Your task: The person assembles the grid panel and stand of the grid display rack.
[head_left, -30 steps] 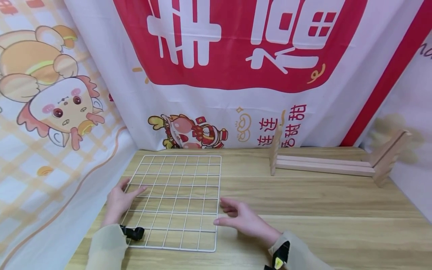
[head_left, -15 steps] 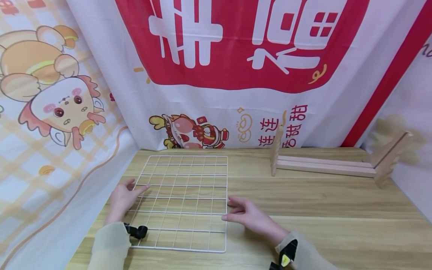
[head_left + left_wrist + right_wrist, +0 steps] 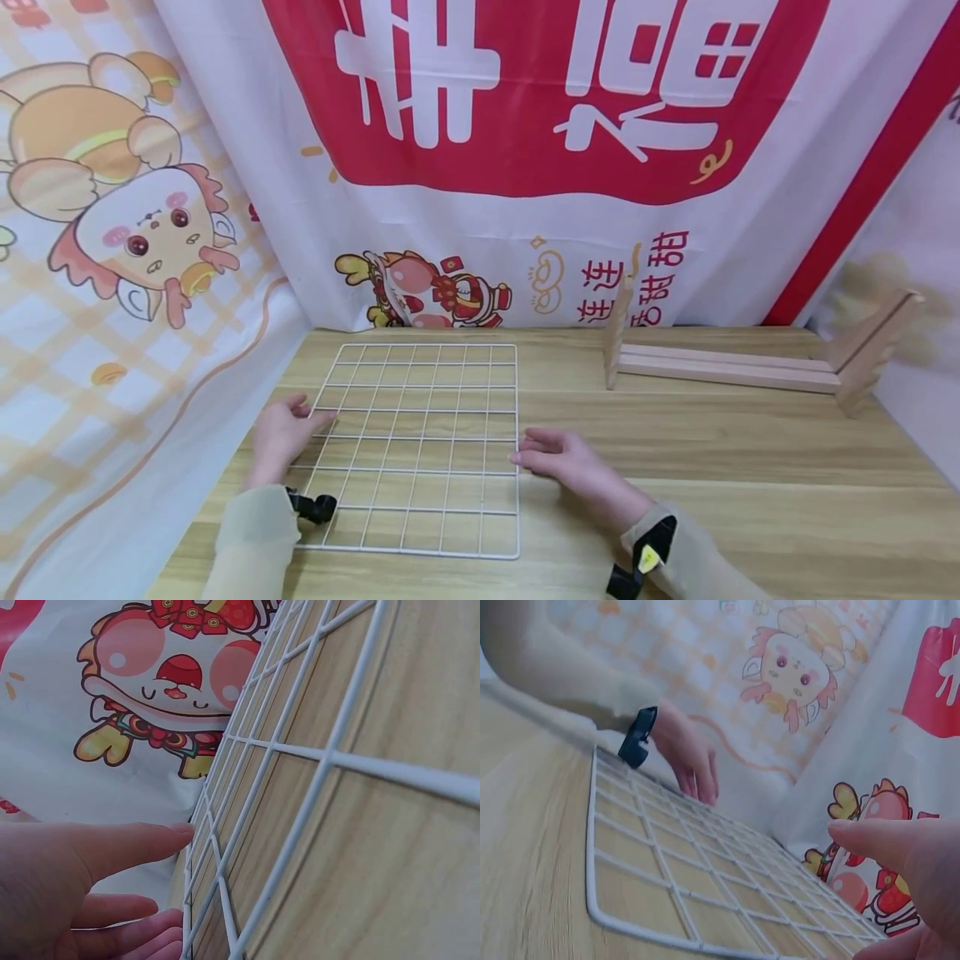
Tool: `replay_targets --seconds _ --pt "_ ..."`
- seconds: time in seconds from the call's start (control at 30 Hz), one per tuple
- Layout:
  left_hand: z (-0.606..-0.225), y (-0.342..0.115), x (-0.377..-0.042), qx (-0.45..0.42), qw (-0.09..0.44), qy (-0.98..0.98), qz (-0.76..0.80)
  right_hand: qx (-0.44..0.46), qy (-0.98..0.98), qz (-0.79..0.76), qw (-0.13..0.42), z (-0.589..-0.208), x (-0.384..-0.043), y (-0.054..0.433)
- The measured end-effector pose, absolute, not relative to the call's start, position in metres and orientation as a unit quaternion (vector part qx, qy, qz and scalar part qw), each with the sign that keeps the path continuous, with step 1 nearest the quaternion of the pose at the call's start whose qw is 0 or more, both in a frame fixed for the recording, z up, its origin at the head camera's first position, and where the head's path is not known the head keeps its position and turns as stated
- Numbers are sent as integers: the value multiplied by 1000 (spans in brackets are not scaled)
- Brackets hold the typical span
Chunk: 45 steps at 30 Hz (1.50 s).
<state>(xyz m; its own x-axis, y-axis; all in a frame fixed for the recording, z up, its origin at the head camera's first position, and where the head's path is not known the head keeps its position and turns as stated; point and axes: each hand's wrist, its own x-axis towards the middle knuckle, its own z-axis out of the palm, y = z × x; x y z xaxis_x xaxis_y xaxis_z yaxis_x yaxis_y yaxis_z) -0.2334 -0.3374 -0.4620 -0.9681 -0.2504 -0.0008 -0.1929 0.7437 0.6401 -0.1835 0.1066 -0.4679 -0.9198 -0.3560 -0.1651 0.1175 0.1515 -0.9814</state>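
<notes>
A white wire grid panel (image 3: 405, 552) lies flat on the wooden table. At its left edge is my left hand (image 3: 281, 435), thumb reaching over the outer wire and fingers outside it. In the left wrist view, that hand's thumb (image 3: 142, 846) meets the wires of the grid (image 3: 328, 757), with the other fingers lower at the edge and space between. My right hand (image 3: 577, 468) lies beside the right edge, thumb tip and loosely bent fingers right at the wire. The right wrist view shows the right thumb (image 3: 877, 838) raised above the grid (image 3: 591, 847).
A pale wooden stand (image 3: 727, 367) with two upright ends and a crossbar stands at the back right of the table (image 3: 712, 517). Printed cloths hang behind (image 3: 450, 217) and on the left (image 3: 150, 375). Black wrist cameras (image 3: 315, 506) sit on both sleeves.
The grid has slid to the right across the table, closer to the wooden stand, with both hands moving along at its edges. The right hand has shifted slightly farther up the right edge.
</notes>
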Motion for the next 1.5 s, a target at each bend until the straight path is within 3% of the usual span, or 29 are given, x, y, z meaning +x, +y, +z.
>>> replay_targets --seconds 0.5,0.87,1.3,1.5 --pt "-462 -340 -228 146 25 -894 -422 -50 647 -731 211 -465 -182 108" --pt "-460 -340 -233 125 9 -894 -431 -48 688 -709 149 -473 -194 95" --pt "-457 -353 -239 123 -15 -894 -430 -77 667 -725 156 -478 -190 98" --pt "-454 -347 -243 135 41 -877 -459 -92 678 -717 132 -481 -187 99"
